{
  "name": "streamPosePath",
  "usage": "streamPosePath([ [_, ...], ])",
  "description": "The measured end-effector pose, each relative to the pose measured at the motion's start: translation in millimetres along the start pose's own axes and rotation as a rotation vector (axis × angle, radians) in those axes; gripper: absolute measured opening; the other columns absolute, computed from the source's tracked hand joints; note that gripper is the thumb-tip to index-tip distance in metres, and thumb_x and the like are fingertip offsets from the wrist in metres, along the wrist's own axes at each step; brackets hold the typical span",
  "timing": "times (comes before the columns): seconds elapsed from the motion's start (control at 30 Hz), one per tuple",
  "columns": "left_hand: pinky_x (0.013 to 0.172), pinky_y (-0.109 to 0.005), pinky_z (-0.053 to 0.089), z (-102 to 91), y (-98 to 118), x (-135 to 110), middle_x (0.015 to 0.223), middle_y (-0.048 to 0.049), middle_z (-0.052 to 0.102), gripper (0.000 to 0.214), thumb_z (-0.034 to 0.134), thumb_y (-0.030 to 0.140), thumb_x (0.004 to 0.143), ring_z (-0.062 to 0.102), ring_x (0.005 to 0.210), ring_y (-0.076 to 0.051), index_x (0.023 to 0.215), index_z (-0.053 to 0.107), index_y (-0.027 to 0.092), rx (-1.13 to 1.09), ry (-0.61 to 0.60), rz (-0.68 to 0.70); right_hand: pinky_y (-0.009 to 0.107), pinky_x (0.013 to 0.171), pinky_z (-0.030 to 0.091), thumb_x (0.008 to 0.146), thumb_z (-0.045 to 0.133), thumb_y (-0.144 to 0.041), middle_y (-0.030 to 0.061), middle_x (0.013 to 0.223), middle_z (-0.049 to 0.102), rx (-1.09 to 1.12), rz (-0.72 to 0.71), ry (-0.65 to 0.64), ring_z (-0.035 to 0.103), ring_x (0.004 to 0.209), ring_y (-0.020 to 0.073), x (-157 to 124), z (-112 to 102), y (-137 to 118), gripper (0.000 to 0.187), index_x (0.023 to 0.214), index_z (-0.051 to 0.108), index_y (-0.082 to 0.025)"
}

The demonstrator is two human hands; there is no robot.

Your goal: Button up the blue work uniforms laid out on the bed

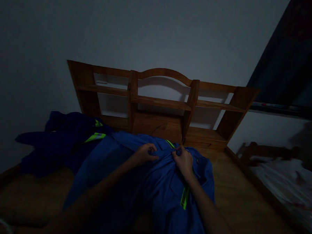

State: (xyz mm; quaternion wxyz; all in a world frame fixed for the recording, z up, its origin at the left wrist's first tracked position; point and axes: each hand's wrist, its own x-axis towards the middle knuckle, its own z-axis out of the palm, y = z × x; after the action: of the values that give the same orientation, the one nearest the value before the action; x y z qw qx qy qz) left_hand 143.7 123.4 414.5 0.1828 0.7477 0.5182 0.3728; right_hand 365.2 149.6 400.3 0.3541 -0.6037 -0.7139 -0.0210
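A blue work garment (pixel 163 180) with neon-yellow strips lies spread and wrinkled on the wooden surface before me. My left hand (pixel 145 154) is just over its upper middle, with curved fingers and the thumb held apart; nothing shows between them. To its right, my right hand (pixel 183 160) has its fingers closed on a fold of the garment, beside a yellow strip near the upper edge. Another yellow strip runs down under my right forearm. Dim light hides the finer details of the cloth.
A darker blue garment (pixel 63 140) with yellow bands lies heaped at left. Behind stands a wooden shelf unit (pixel 162 102) against the white wall. A raised wooden edge (pixel 259 188) runs along the right, with white cloth (pixel 291 183) beyond. A dark curtain (pixel 297 58) hangs upper right.
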Motion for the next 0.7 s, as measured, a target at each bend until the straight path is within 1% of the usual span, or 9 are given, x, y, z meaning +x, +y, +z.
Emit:
streamPosePath([
  [0.07,0.069,-0.024,0.044,9.4,10,6,0.08,0.0,0.061,0.027,0.072,0.035,0.065,0.057,0.077,-0.015,0.083,0.06,0.018,-0.011,0.026,0.076,0.024,0.057,0.029,0.081,0.051,-0.035,0.003,0.071,0.065,-0.03,0.032,0.032,0.06,0.065,0.018,4,-5,8,0.019,0.091,0.059,-0.021],
  [0.1,0.07,-0.025,0.044,14.2,14,8,0.081,-0.0004,0.061,0.025,0.071,0.033,0.066,0.057,0.077,-0.015,0.083,0.06,0.018,-0.006,0.061,0.105,0.024,0.057,0.029,0.081,0.05,-0.035,0.003,0.07,0.065,-0.039,0.034,0.044,0.06,0.065,0.0181,5,-7,11,0.019,0.09,0.058,-0.021],
  [0.2,0.074,-0.026,0.044,27.7,11,7,0.085,-0.0011,0.062,0.019,0.066,0.032,0.072,0.057,0.081,-0.016,0.086,0.059,0.02,-0.003,0.207,0.125,0.024,0.058,0.03,0.082,0.049,-0.034,0.0018,0.069,0.063,-0.02,-0.004,0.059,0.059,0.064,0.0173,5,-10,15,0.016,0.088,0.056,-0.02],
  [0.3,0.075,-0.028,0.046,36.5,-5,2,0.084,-0.0005,0.062,0.019,0.064,0.034,0.074,0.059,0.08,-0.016,0.086,0.057,0.021,-0.022,0.297,0.043,0.023,0.059,0.033,0.082,0.048,-0.03,0.0002,0.068,0.062,0.071,-0.084,0.018,0.059,0.064,0.0161,4,-10,13,0.013,0.088,0.055,-0.021],
  [0.4,0.072,-0.028,0.047,38.9,-18,0,0.08,0.0,0.063,0.025,0.068,0.04,0.07,0.06,0.078,-0.018,0.081,0.057,0.02,-0.038,0.336,-0.074,0.024,0.066,0.04,0.083,0.048,-0.025,0.0006,0.077,0.063,0.213,-0.236,-0.057,0.06,0.071,0.0158,2,-12,7,0.013,0.092,0.055,-0.021],
  [0.5,0.072,-0.029,0.049,37.9,-23,1,0.08,-0.0015,0.066,0.03,0.071,0.042,0.066,0.062,0.079,-0.019,0.081,0.061,0.019,-0.122,0.308,-0.134,0.029,0.084,0.043,0.084,0.048,-0.023,0.0048,0.101,0.062,0.341,-0.412,-0.092,0.058,0.095,0.0183,0,-18,-2,0.022,0.105,0.054,-0.022],
  [0.6,0.078,-0.03,0.049,37.1,-23,1,0.088,-0.0035,0.069,0.029,0.071,0.036,0.068,0.064,0.084,-0.018,0.089,0.064,0.018,-0.263,0.193,-0.085,0.037,0.101,0.035,0.083,0.053,-0.025,0.0071,0.125,0.051,0.401,-0.522,-0.124,0.045,0.119,0.0206,-3,-23,-11,0.045,0.127,0.044,-0.023],
  [0.67,0.083,-0.03,0.049,37.1,-23,0,0.094,-0.0042,0.069,0.028,0.07,0.032,0.069,0.064,0.087,-0.018,0.093,0.065,0.018,-0.299,0.139,-0.048,0.04,0.106,0.03,0.083,0.055,-0.026,0.0065,0.133,0.045,0.415,-0.564,-0.165,0.039,0.125,0.0208,-5,-23,-14,0.055,0.135,0.036,-0.025],
  [0.7,0.084,-0.031,0.049,37.2,-23,-1,0.095,-0.0044,0.069,0.028,0.07,0.031,0.069,0.064,0.088,-0.019,0.094,0.066,0.018,-0.292,0.131,-0.044,0.04,0.106,0.031,0.083,0.055,-0.026,0.0063,0.133,0.045,0.418,-0.574,-0.191,0.039,0.125,0.0207,-6,-22,-14,0.055,0.135,0.036,-0.026],
])
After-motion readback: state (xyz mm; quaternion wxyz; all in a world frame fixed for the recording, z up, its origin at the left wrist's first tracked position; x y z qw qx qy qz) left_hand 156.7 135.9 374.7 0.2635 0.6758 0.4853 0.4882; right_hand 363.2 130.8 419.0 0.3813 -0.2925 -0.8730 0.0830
